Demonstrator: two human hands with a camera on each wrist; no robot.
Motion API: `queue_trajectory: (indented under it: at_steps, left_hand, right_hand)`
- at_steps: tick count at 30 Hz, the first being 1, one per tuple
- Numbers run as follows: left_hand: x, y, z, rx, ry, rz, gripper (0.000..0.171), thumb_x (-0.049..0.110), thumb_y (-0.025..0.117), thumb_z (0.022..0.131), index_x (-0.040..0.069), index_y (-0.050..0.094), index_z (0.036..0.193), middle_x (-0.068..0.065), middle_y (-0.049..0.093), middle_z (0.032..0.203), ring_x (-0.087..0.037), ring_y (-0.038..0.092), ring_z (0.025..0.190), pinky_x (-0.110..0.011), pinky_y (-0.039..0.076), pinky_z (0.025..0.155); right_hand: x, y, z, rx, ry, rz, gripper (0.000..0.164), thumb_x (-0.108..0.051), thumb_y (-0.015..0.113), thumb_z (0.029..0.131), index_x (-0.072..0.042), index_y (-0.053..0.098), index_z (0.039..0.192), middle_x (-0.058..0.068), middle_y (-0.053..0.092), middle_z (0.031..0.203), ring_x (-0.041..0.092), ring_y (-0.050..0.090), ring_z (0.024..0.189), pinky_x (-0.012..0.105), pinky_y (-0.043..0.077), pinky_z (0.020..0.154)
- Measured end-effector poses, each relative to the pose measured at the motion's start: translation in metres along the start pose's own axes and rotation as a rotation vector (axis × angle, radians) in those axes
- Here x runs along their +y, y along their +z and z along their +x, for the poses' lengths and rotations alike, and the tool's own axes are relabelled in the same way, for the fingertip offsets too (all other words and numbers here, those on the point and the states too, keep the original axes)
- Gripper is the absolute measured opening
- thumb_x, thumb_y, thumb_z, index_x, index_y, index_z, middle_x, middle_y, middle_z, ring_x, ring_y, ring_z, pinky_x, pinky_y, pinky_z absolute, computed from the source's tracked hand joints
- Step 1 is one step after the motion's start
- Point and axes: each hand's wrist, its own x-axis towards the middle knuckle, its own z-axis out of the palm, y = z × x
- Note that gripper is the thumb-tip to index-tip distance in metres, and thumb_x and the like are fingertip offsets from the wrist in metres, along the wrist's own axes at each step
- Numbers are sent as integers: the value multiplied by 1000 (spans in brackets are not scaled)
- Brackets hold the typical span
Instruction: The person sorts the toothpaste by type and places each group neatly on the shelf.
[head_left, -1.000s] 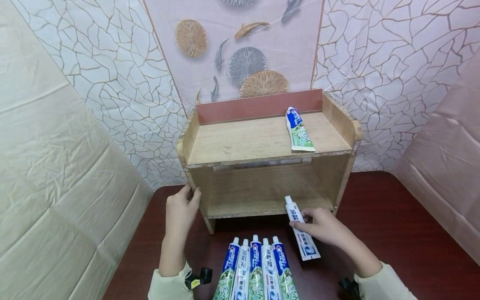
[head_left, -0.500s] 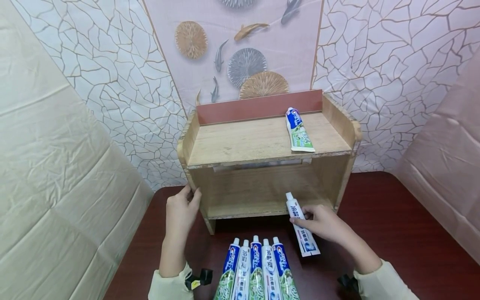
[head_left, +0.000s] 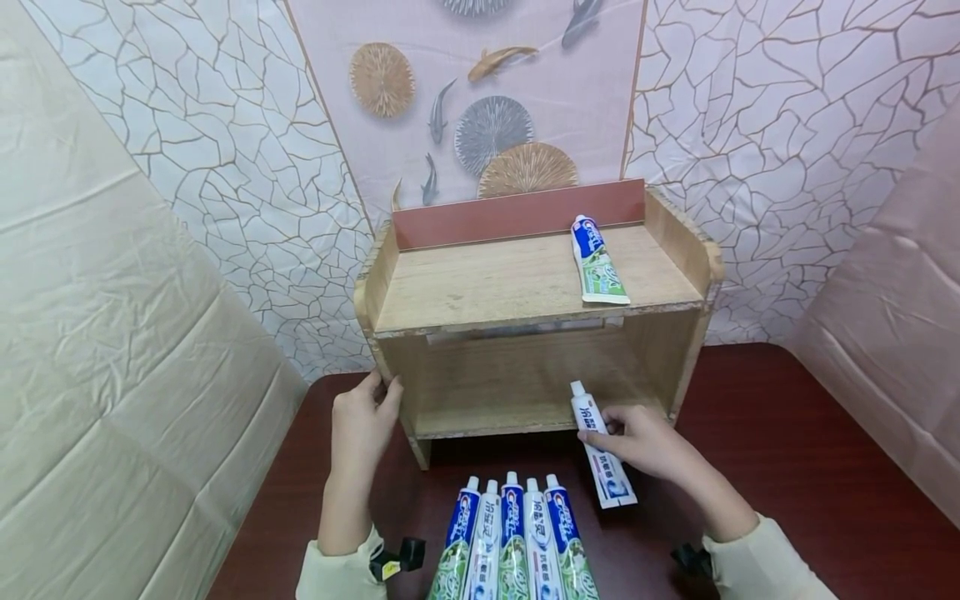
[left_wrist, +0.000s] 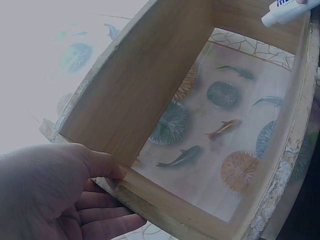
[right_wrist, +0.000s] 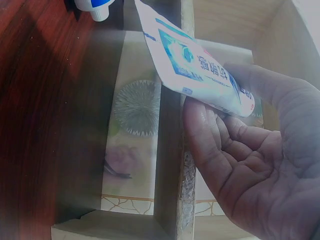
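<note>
Right hand point(head_left: 641, 437) pinching toothpaste tube point(head_left: 602, 454), left hand point(head_left: 365, 414) gripping shelf point(head_left: 480, 287)

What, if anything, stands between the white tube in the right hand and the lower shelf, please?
Nothing visible does: the right hand holds the white tube, cap toward the lower shelf, open at the front.

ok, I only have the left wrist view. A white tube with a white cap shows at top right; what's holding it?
Observer: The person's bare right hand, pinching the white tube between thumb and fingers.
Operator: Anything on top of the two-tier wooden shelf?
Observer: One blue, white and green toothpaste tube, lying toward the right end.
Operator: And in front, on the dark red-brown table?
Observer: Five more toothpaste tubes, side by side, caps toward the shelf.
</note>
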Motion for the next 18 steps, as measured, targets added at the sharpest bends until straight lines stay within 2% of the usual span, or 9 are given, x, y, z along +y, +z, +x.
queue_trajectory:
  at_steps: [6,9,13,18]
  left_hand:
    - [-2,-1,-1,-7,-16,0,19,24,65,97,8,74,94,-8,76,80,-20,71,71,-42,56,65]
    - [-2,-1,0,-16,-16,5,18,24,65,97,8,74,96,-5,71,67,-17,62,57,-38,51,56]
    - [-2,-1,2,-23,-2,8,18,24,63,98,9,71,92,2,55,52,-13,41,44,-32,37,46]
    - [-1,0,2,-18,2,18,17,23,64,98,10,70,88,5,51,50,-12,38,44,-30,36,46]
  right_hand:
    - [2,0,3,-9,7,0,32,-40,74,91,-17,63,72,-7,52,58,6,44,52,24,37,47]
    - [4,-1,4,-9,16,-4,35,-40,74,91,-16,60,70,-7,48,56,7,42,52,24,36,48]
    - [5,-3,6,-7,38,-2,37,-41,73,91,-14,59,71,-7,47,56,9,43,53,25,37,48]
    - [5,-6,9,-24,77,7,37,-44,72,92,-11,64,77,-5,52,59,11,47,55,26,39,49]
